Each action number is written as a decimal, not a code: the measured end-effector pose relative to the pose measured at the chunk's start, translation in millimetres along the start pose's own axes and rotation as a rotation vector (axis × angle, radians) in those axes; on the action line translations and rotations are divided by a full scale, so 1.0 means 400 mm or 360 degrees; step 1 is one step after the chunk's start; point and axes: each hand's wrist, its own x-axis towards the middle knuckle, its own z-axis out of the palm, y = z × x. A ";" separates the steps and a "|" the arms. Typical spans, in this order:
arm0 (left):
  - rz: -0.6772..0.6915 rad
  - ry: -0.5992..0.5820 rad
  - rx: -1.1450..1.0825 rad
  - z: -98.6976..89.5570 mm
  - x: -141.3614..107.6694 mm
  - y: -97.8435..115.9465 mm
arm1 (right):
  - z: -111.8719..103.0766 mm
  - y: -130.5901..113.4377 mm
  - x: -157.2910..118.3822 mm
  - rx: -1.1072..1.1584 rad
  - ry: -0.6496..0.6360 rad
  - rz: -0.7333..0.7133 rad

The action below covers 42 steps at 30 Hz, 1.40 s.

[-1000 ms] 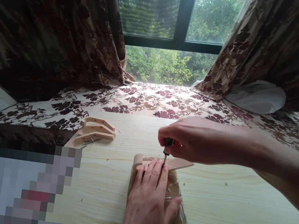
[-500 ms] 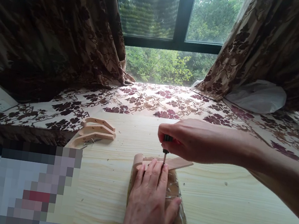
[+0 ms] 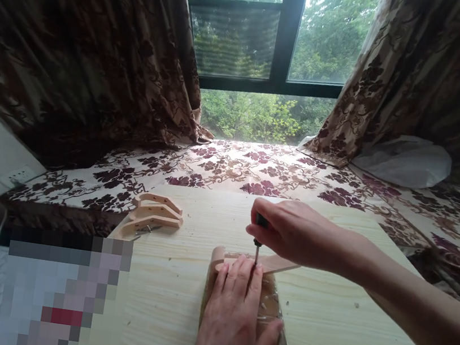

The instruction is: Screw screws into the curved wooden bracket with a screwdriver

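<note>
My right hand is wrapped round the dark handle of a screwdriver, which stands upright with its tip down at a light wooden piece. Fingers spread, my left hand lies flat over that piece and presses on it. The wooden piece rests across a tape-wrapped brown block, its rounded end showing left of my fingers. The screwdriver's tip is partly hidden beside my left index finger.
More curved wooden pieces lie at the left back of the pale wooden table, with screws beside them. Behind are a flowered ledge cover, curtains and a white plastic bag.
The whole view has shifted, so the table and hands appear slightly lower and further right. My right hand has turned slightly around the screwdriver; my left hand stays on the wooden piece.
</note>
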 end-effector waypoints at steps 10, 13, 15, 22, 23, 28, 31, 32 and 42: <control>0.0012 -0.0009 0.0021 0.000 0.004 -0.004 | -0.031 -0.008 -0.016 -0.0004 -0.0068 -0.0181; 0.0002 -0.0001 0.0026 -0.001 0.003 -0.001 | -0.025 -0.013 -0.012 -0.0067 -0.0046 -0.0113; -0.0004 -0.0001 0.0020 -0.003 0.002 0.001 | -0.028 -0.016 -0.013 -0.0086 -0.0060 -0.0090; -0.0034 0.0079 -0.0006 -0.017 0.016 0.011 | -0.040 -0.016 -0.028 -0.0062 -0.0087 -0.0170; -0.0035 0.0086 -0.0002 -0.018 0.017 0.011 | -0.038 -0.014 -0.028 -0.0053 -0.0084 -0.0159; -0.0027 0.0107 0.0016 -0.016 0.019 0.011 | -0.042 -0.009 -0.027 -0.0085 -0.0120 -0.0074; -0.0050 0.0114 0.0007 -0.017 0.019 0.015 | -0.051 -0.010 -0.030 -0.0089 -0.0132 -0.0148; -0.0059 0.0115 0.0003 -0.018 0.019 0.016 | -0.051 -0.011 -0.030 -0.0085 -0.0136 -0.0171; -0.0076 0.0103 -0.0016 -0.024 0.022 0.021 | -0.052 -0.025 -0.019 -0.0268 -0.0148 -0.0123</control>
